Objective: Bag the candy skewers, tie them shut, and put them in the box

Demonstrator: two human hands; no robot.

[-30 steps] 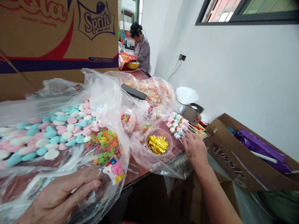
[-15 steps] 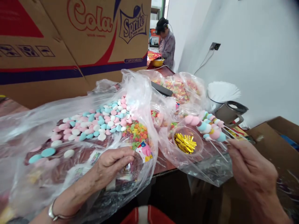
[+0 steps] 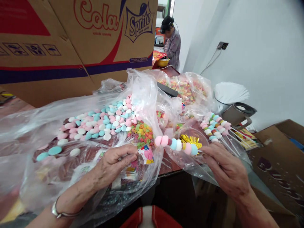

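My left hand point(image 3: 118, 163) pinches a small clear plastic bag with a colourful printed end point(image 3: 146, 154), above the table's front edge. My right hand point(image 3: 226, 169) grips the stick end of a candy skewer point(image 3: 177, 144), which points left, nearly level, towards the bag. Pink, blue and white candies are threaded on it. Behind the skewer stands a round clear tub point(image 3: 201, 139) with gold twist ties point(image 3: 191, 139), partly covered by it. More candy skewers point(image 3: 217, 126) lie beyond my right hand. Pink, blue and white candies point(image 3: 99, 123) and ring gummies point(image 3: 141, 133) lie on plastic at the left.
A large cardboard box point(image 3: 106, 47) stands at the back left. Bagged gummies point(image 3: 185, 90), a grey mug point(image 3: 237, 114) and a white stack point(image 3: 231, 92) sit at the back right. An open carton point(image 3: 280, 164) is at the right. Another person point(image 3: 172, 46) works farther back.
My right hand has moved left with one skewer, away from the other skewers, bringing it in front of the twist-tie tub. My left hand still holds the bag in nearly the same place.
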